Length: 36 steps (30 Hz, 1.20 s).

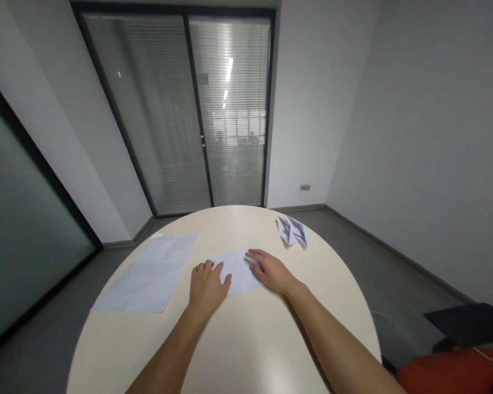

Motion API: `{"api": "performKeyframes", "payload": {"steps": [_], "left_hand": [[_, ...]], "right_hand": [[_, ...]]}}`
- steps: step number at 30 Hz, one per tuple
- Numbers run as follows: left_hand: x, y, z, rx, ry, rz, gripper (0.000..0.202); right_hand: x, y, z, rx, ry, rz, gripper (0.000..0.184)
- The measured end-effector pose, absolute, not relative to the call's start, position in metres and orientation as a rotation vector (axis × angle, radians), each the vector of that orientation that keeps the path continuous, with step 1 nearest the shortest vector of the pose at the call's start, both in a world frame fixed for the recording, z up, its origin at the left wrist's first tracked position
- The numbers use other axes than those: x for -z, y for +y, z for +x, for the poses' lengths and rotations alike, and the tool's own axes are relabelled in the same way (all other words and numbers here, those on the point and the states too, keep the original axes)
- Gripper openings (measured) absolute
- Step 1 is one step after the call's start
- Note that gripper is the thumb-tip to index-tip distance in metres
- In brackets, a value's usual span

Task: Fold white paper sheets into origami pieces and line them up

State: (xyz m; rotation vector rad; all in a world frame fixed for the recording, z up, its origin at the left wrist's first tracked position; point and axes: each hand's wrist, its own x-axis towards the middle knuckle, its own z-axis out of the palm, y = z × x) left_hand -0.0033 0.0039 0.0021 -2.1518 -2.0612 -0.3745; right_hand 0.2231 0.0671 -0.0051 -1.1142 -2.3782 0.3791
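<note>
A small white sheet of paper (239, 274) lies on the table between my hands. My left hand (207, 284) rests on its left side, palm down, with the thumb spread away from the fingers. Over the right edge of the same sheet lies my right hand (269, 269), its fingers stretched to the left and the thumb a little apart. A bit of the sheet's right edge seems raised under those fingers, but the hand partly hides it. Neither hand appears closed on the paper.
The round cream table (238, 339) carries a larger creased white sheet (148, 276) at left. Two folded paper pieces (292, 231) with dark markings stand at the back right, near the rim. Beyond the table's right edge are a black flat object (470, 322) and something red (456, 372).
</note>
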Motion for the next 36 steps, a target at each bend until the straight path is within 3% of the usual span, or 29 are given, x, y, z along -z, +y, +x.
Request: {"api": "performKeyframes", "payload": {"steps": [6,14,23,36], "left_hand": [[-0.007,0.001,-0.001,0.372,-2.057,-2.133,0.043],[0.007,0.008,-0.004,0.461,-1.912,-2.387,0.037],[0.01,0.001,-0.007,0.456,-1.671,-2.802,0.057],[0.004,0.004,-0.004,0.465,-1.69,-2.764,0.053]], "right_hand": [[0.002,0.058,0.214,-0.457,-2.56,-0.904,0.049],[0.007,0.065,0.226,-0.378,-2.531,-1.173,0.044],[0.012,0.07,0.228,-0.31,-2.384,-1.364,0.04],[0.016,0.072,0.218,-0.336,-2.493,-0.881,0.033]]}}
